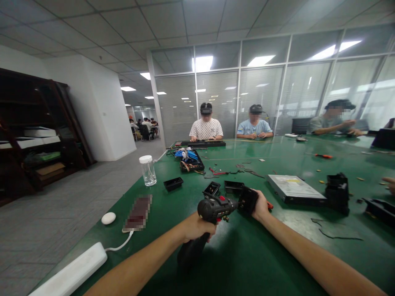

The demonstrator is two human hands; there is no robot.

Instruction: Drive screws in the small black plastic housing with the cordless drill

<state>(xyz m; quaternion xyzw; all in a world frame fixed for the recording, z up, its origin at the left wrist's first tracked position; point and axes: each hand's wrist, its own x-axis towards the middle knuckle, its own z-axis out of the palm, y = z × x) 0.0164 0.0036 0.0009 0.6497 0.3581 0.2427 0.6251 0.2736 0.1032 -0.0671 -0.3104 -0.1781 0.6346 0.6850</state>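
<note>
My left hand (199,227) is closed around the grip of a black cordless drill (217,207) with red details. The drill points right, its tip at the face of a black plastic housing (247,200). My right hand (261,205) grips that housing by its right side and holds it upright above the table. Whether the tip sits in a screw is too small to tell. Just behind are two more black housings, one open-topped (211,189) and one beside it (233,187). An orange-red handle (270,205) shows partly behind my right hand.
Left on the green table (148,263) are a power strip (72,271), a phone (138,213), a white round case (108,218) and a clear jar (148,172). A disc drive (296,188) lies to the right. Wires and a parts tray (193,165) lie farther back. Several people sit across.
</note>
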